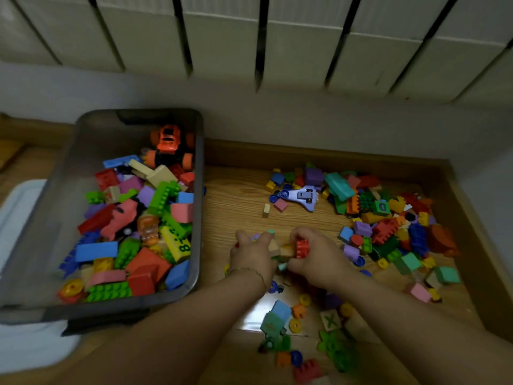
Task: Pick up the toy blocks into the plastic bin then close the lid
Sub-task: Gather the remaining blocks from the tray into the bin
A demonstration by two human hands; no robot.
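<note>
A grey translucent plastic bin (198, 168) stands open on the left, half full of coloured blocks and an orange toy car (170, 147). Loose toy blocks (388, 226) are strewn over the wooden floor to the right. At the centre, my left hand (254, 252) and my right hand (316, 254) meet around a small clump of blocks. The right hand's fingers curl round a red studded block (302, 247). The left hand's fingers curl over beige and purple blocks (273, 245). The bin's lid cannot be made out for certain.
A purple toy plane (304, 196) lies beyond my hands. More blocks (299, 326), including a wooden X cube (330, 320), sit between my forearms. A radiator (249, 37) hangs on the wall behind. A white flat object (16, 218) lies under the bin's left side.
</note>
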